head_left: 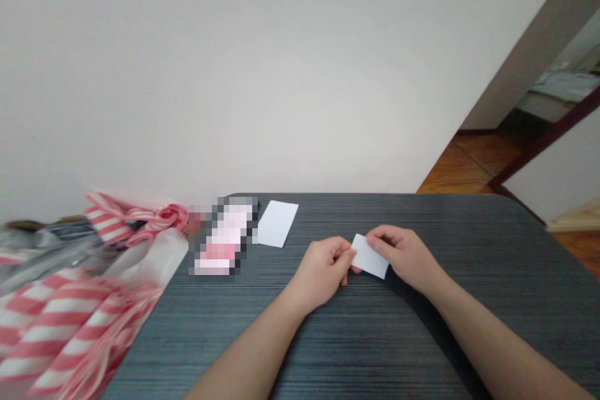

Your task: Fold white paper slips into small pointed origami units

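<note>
Both hands are on one small white paper (369, 260) above the middle of the dark counter (375, 344). The left hand (325, 272) has its fingers pinching the paper's left edge; the right hand (407, 256) pinches the upper right edge, thumb on top and the other fingers partly hidden. The paper lies at a slant between them, its lower corner pointing down and right — whether it touches the counter, I cannot tell.

To the left, near the far edge, a second white paper (279, 224) lies flat on the counter. Just beside it is a pixelated object (225, 237), pink and white with a dark border, too blurred to name. Red-and-white striped cloth (60, 325) is heaped left of the counter, and a pale wall (300, 75) stands behind.
</note>
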